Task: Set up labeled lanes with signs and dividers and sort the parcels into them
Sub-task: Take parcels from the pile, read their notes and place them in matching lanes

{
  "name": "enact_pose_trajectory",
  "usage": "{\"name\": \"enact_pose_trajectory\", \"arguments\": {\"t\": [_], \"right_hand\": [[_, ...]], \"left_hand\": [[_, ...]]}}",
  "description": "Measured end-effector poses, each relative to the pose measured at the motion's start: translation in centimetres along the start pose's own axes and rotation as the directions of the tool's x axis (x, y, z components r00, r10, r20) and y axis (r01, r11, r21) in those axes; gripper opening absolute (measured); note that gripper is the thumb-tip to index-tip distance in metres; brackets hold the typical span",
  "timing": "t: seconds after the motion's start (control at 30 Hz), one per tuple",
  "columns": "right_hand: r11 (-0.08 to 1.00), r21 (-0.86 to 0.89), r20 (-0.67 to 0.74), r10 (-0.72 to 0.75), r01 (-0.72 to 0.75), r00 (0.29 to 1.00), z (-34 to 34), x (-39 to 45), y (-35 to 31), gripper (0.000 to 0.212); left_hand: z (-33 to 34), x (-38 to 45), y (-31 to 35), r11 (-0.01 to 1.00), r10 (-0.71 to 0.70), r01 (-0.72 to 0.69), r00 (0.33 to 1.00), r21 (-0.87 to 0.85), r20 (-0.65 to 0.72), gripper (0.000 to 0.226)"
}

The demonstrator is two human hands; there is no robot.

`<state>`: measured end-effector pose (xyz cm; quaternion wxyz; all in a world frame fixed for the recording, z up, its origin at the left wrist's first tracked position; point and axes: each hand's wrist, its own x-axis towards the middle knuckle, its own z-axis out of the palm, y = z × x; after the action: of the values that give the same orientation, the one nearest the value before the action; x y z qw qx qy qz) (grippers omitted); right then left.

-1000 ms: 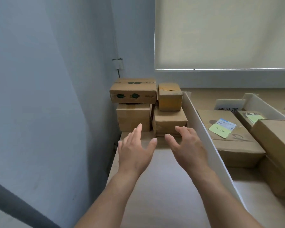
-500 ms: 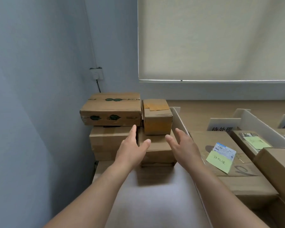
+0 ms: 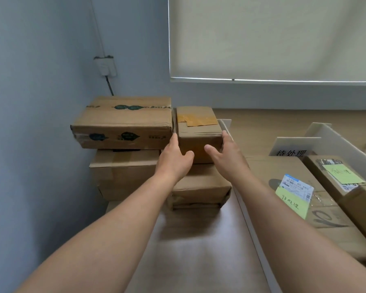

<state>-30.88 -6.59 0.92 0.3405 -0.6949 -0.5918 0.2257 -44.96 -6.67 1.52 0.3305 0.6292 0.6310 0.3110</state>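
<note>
At frame centre, the left hand [image 3: 173, 157] and right hand [image 3: 224, 155] clasp the small taped parcel [image 3: 197, 132] (topmost of two), each grip half-curled on a side. Two larger cartons [image 3: 123, 123] crowd its left; a white divider [image 3: 249, 218] hems its right.

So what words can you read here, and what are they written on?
"待处理": white sign card standing in the lane.
"待处理", handwritten: green sticky note on the big parcel.
Shipping label above that note: print too small to read.
Second green note: scribble unreadable.
Box with green logos: print too blurred.
</note>
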Motion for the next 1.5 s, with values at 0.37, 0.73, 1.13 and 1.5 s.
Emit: {"name": "enact_pose_trajectory", "arguments": {"t": [0.37, 0.73, 1.13, 1.5], "right_hand": [[0.969, -0.129, -0.074, 0.202, -0.211, 0.977, -4.3, -8.8, -1.7, 0.054], [0.951, -0.193, 0.103, 0.264, -0.241, 0.959, -2.3, -17.0, -0.6, 0.015], [0.854, -0.289, 0.326, 0.512, -0.431, 0.795, 2.0, -25.3, 3.2, 0.025], [0.814, 0.265, 0.350, 0.419, -0.518, 0.838, 0.9, -23.4, 1.6, 0.065]], "left_hand": [[-2.9, -8.8, -1.4, 0.997, -0.050, 0.053, 0.997, 0.054, -0.057, 0.057], [-2.4, -16.2, -4.5, 0.990, -0.128, 0.134, 0.981, -0.036, 0.143, 0.038], [-0.8, -24.6, -11.5, 0.916, -0.383, 0.402, 0.879, -0.009, 0.284, 0.039], [-2.5, -22.0, -8.7, 0.843, -0.316, 0.384, 0.920, -0.377, 0.231, 0.054]]}}
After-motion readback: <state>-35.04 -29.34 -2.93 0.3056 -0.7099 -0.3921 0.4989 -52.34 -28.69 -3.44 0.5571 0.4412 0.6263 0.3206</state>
